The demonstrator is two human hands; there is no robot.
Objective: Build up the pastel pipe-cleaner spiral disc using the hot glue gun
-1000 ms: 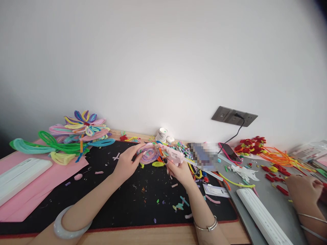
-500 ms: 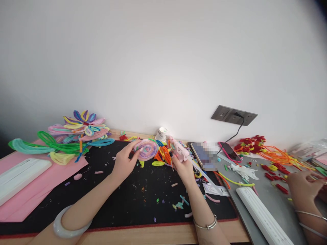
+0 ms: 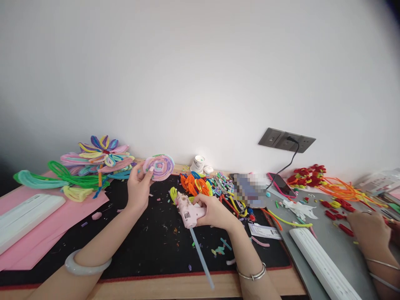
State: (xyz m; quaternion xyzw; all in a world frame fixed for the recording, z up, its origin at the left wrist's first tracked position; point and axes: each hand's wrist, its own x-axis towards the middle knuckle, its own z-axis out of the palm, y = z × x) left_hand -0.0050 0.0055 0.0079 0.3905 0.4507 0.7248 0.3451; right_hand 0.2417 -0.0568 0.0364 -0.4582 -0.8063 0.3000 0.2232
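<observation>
Over the black mat (image 3: pixel 137 250), passage is left between the left forearm (image 3: pixel 115 229) and the glue stick (image 3: pixel 201 258); behind the glue gun (image 3: pixel 189 214), it is blocked by pipe cleaners (image 3: pixel 191 184).

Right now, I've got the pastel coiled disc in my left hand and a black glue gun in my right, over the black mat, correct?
Not quite: the head view shows that the glue gun in your right hand is pale pink. The pastel coiled disc is in your left hand, and the mat is black, as you said.
</observation>
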